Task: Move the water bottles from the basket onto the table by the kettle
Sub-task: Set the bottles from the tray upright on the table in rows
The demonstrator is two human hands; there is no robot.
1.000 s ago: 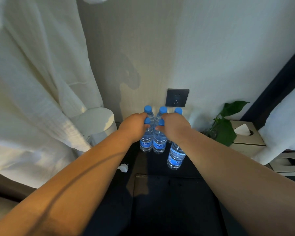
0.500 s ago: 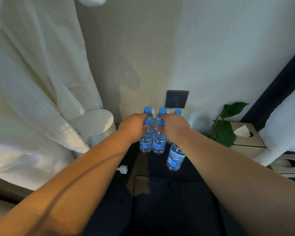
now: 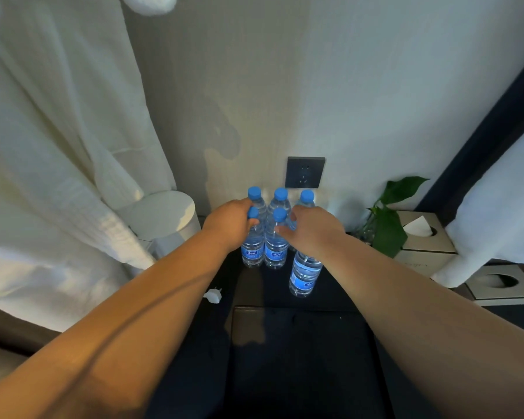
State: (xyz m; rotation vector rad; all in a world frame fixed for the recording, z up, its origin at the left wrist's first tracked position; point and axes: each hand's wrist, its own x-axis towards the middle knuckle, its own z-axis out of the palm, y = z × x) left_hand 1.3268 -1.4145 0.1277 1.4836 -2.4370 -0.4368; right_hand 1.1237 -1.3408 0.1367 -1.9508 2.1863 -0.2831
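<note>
I count six clear plastic water bottles with blue caps and blue labels, all upright on the dark worktop, close to the wall. Three stand in a back row. Two stand just in front of them, side by side. The sixth bottle stands a little apart, nearer me and to the right. My left hand grips the front-left bottle at its neck. My right hand covers the sixth bottle's top; the grip is not visible. The white cylindrical kettle stands left of the group.
</note>
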